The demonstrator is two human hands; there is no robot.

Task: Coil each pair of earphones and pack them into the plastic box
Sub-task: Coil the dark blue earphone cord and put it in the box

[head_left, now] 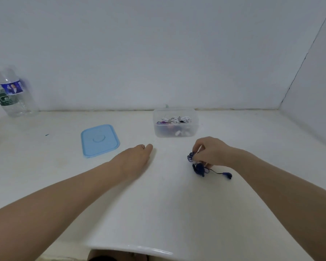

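A clear plastic box (159, 129) stands open near the back wall, with several coiled earphones inside, white and purple among them. In front of it my right hand (211, 151) pinches a dark blue pair of earphones (198, 166), partly coiled, low over the table. One earbud trails on its cord to the right. My left hand (137, 157) rests flat on the table, fingers together, holding nothing. It lies between the lid and the earphones.
The box's light blue lid (99, 140) lies flat to the left of the box. A clear water bottle (11, 93) stands at the far left against the wall. Walls close off the back and the right side of the white table (158, 204).
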